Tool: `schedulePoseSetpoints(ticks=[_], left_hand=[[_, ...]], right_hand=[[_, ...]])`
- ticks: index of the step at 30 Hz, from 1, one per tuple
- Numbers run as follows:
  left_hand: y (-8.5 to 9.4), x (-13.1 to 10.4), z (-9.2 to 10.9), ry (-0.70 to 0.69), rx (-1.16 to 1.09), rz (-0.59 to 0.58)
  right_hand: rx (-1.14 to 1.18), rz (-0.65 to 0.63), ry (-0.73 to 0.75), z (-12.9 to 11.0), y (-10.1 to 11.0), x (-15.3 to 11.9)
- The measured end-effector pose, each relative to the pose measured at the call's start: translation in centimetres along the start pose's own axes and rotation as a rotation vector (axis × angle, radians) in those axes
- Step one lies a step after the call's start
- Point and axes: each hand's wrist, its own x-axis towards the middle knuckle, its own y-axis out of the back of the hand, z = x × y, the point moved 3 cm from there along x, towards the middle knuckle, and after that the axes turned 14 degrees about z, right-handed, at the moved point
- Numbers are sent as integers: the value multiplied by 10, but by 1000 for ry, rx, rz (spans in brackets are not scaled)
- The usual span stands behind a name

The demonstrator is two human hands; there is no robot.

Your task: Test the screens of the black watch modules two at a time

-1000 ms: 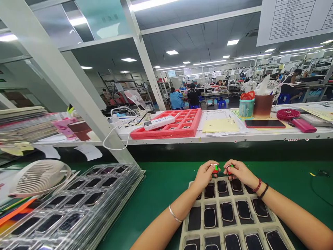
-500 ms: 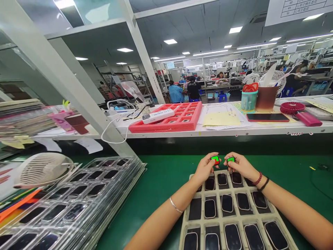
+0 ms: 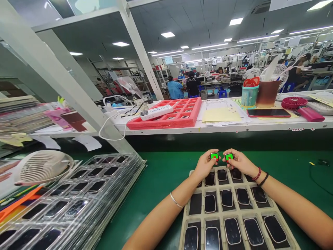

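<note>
I see left hand (image 3: 204,165) pinching lit watch (image 3: 214,155), right hand (image 3: 240,162) second lit watch (image 3: 229,156); dark watches (image 3: 232,231) in tray (image 3: 203,218), finished count unclear.

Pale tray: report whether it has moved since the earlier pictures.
No. The pale tray shows no visible shift either way against the white shelf edge; only the camera's view has moved.
</note>
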Motion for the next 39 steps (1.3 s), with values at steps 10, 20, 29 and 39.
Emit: schedulePoseSetpoints(ticks=[10,20,29,39], left_hand=[[2,1,-2,-43,23,10],[4,0,0,-113,57,-5],[3,1,0,-106,39,-12],[4,2,-6,-97,15,10]], right_hand=[[-13,12,-16,-1,-2,-1],[-58,20,14,-1,-5,1],[-50,22,26,-4,-5,-1],[-27,6,27,-3,-4,-1]])
